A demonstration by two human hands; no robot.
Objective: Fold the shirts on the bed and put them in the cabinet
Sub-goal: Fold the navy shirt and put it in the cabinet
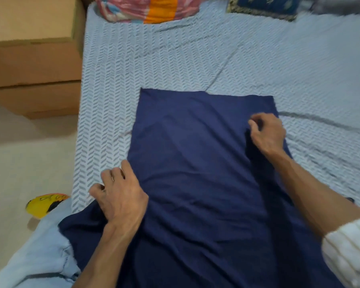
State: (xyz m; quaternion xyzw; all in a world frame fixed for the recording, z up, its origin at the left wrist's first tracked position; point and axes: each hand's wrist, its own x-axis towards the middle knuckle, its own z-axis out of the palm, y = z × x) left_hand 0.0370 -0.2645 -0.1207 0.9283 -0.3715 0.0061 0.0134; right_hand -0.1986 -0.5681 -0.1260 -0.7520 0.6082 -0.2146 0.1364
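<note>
A navy blue shirt [195, 152] lies spread flat on the bed [175, 59], its far hem straight and its near end hanging over the bed's front edge. My left hand [119, 194] grips the shirt's left edge near the front, fingers curled into the cloth. Along the shirt's right edge, farther up, my right hand [266, 132] pinches a fold of the fabric. The cabinet is not in view.
The bed has a pale blue sheet with a chevron print. A pink and orange bundle [146, 9] and a dark blue patterned pillow [264, 7] lie at its far end. Cardboard boxes [33, 59] stand on the floor at left, a yellow object [44, 204] lies below them.
</note>
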